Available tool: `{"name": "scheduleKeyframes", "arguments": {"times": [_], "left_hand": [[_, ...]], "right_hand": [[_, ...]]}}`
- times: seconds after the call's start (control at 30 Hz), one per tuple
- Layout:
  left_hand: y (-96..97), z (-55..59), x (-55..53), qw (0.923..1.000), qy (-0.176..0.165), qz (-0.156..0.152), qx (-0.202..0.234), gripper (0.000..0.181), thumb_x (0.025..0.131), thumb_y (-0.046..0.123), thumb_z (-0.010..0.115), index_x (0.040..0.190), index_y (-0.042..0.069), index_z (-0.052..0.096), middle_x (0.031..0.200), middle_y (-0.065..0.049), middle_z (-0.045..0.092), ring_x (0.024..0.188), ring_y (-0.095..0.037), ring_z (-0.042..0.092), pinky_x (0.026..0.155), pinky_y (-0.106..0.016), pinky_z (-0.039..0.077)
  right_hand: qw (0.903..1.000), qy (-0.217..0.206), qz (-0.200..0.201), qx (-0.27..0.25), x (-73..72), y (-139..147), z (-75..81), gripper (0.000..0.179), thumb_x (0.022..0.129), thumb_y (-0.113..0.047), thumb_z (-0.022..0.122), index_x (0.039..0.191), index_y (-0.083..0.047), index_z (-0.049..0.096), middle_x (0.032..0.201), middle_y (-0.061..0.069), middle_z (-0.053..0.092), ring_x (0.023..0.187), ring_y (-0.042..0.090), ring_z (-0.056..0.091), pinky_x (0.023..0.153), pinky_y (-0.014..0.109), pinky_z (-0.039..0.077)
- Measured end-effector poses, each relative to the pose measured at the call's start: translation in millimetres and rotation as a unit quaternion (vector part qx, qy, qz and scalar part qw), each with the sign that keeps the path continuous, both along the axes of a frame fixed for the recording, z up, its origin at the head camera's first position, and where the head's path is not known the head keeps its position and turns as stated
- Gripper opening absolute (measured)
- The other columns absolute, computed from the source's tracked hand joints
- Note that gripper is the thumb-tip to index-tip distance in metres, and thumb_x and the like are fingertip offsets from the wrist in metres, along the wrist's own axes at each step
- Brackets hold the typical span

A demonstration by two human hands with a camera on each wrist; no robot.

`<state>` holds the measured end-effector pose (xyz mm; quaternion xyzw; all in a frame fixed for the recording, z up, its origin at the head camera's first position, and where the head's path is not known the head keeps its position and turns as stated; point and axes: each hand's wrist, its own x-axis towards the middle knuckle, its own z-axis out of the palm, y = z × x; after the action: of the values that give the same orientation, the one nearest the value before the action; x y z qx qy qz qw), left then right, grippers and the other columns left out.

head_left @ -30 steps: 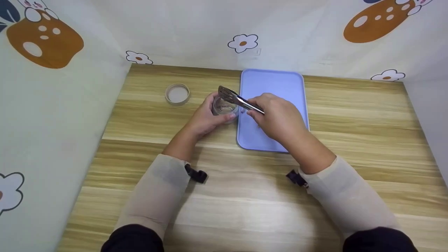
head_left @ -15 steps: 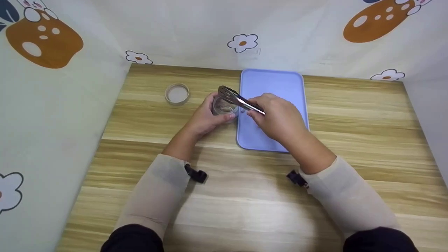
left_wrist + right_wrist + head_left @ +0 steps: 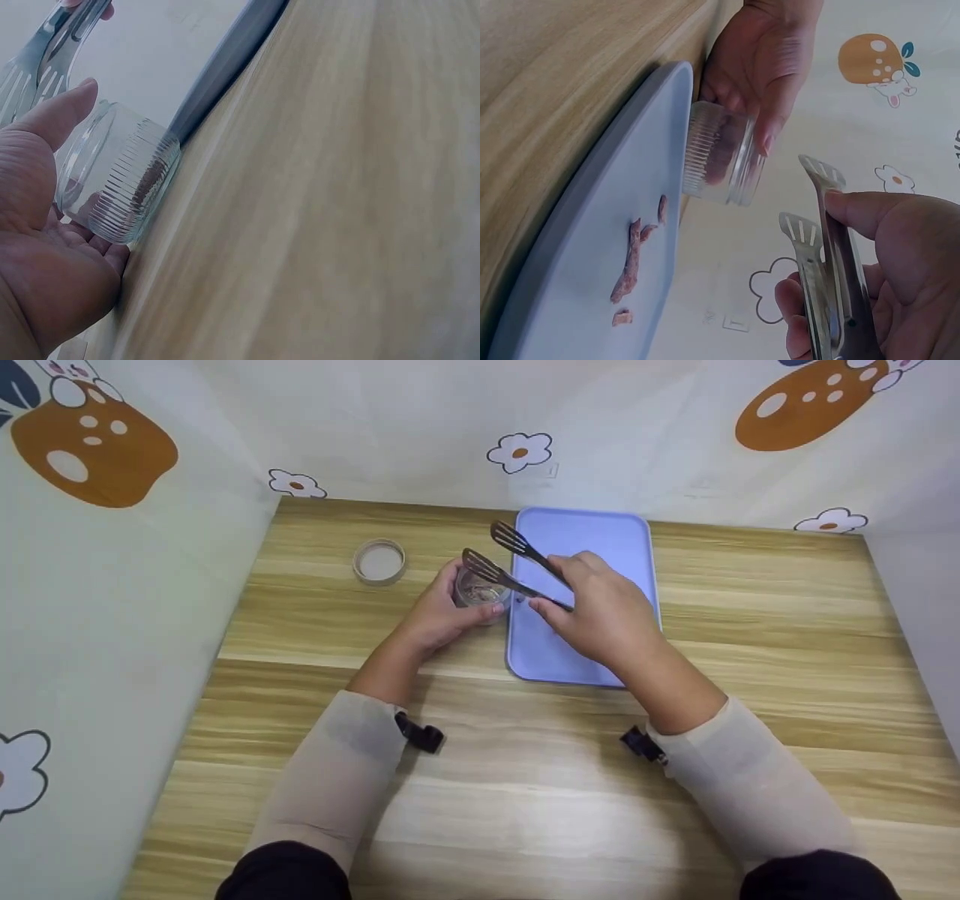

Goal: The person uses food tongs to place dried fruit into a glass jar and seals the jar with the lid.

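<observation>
A: So what's each hand up to here?

B: The left hand (image 3: 442, 615) is clamping a glass jar (image 3: 124, 176), thumb on the near side, fingers wrapping the far side. The jar looks to be standing upright on the table (image 3: 525, 780), just left of the blue tray (image 3: 585, 532). Can't tell if those two are touching. The right hand (image 3: 611, 611) is gripping metal tongs (image 3: 847, 277), whose slotted ends are sitting apart, nothing showing between them. The near end is hanging over the jar's mouth.

A: And the food?

B: A few reddish strips (image 3: 630, 262) are lying on the tray, and some dark reddish bits (image 3: 150, 180) are resting low in the jar. What looks like a lid (image 3: 379, 562) is lying off to the left.

A: Anything you're worrying about?

B: Yeah, mostly that rim. If the tongs are opening too near it, imo they could be knocking the glass, and a slack left hand would be letting it tip. Also, the smallest strips look tiny for those broad ends, so a loose pinch could be dropping them outside the jar.
</observation>
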<state>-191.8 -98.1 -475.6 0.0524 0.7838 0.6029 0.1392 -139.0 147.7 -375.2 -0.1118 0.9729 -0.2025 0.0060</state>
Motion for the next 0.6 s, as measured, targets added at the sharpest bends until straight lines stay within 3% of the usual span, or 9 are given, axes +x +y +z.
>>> {"name": "scheduleKeyframes", "arguments": {"times": [0.27, 0.6], "left_hand": [[-0.2, -0.5, -0.5, 0.9999, 0.01, -0.002, -0.005, 0.096, 0.081, 0.038, 0.095, 0.16, 0.025, 0.042, 0.162, -0.003, 0.051, 0.156, -0.023, 0.041, 0.135, -0.045, 0.021], [-0.1, -2.5, -1.0, 0.9998, 0.015, -0.01, 0.003, 0.096, 0.081, 0.036, 0.095, 0.161, 0.025, 0.042, 0.165, -0.002, 0.049, 0.157, -0.022, 0.04, 0.136, -0.04, 0.021]], "right_hand": [[0.9998, 0.001, -0.018, 0.003, -0.9, 14, -3.9, 0.069, 0.099, -0.051, 0.074, 0.154, -0.013, 0.057, 0.126, 0.008, 0.068, 0.102, 0.028, 0.062, 0.089, 0.051, 0.055], [0.9994, 0.001, -0.035, 0.006, 0.6, 39, -15.3, 0.065, 0.1, -0.047, 0.073, 0.152, -0.011, 0.059, 0.133, 0.013, 0.068, 0.101, 0.031, 0.063, 0.087, 0.053, 0.053]]}}
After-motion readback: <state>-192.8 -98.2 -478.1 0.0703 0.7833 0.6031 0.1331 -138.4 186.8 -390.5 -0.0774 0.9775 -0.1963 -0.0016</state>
